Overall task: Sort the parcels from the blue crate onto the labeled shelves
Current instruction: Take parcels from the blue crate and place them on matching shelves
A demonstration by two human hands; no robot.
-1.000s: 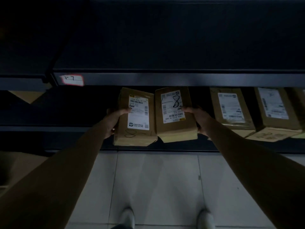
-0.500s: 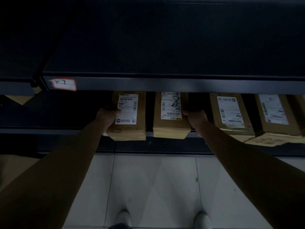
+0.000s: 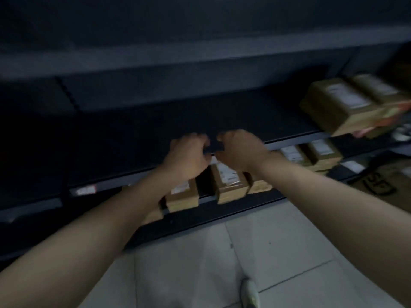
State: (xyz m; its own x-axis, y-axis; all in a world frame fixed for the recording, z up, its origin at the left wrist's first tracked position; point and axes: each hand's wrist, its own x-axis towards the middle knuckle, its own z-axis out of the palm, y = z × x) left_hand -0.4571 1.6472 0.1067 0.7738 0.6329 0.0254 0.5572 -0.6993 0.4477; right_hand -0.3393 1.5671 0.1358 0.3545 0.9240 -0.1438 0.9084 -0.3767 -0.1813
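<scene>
Two brown cardboard parcels with white labels, a left parcel [image 3: 182, 194] and a right parcel [image 3: 231, 183], lie side by side on the lower shelf [image 3: 222, 211], their front ends past its edge. My left hand [image 3: 189, 156] and my right hand [image 3: 240, 152] hover close together above them, in front of the dark middle shelf [image 3: 133, 141]. Both hands have curled fingers and touch neither parcel. I see nothing held in them, though the picture is blurred. The blue crate is out of view.
More parcels [image 3: 320, 152] lie further right on the lower shelf, and a stack of parcels [image 3: 338, 103] sits on the middle shelf at right. A white shelf label [image 3: 85, 190] is at left. A cardboard box [image 3: 378, 183] stands on the tiled floor at right.
Both hands have let go of the two parcels, which stay on the lower shelf, and risen together. The view has swung up and tilted, showing the middle shelf.
</scene>
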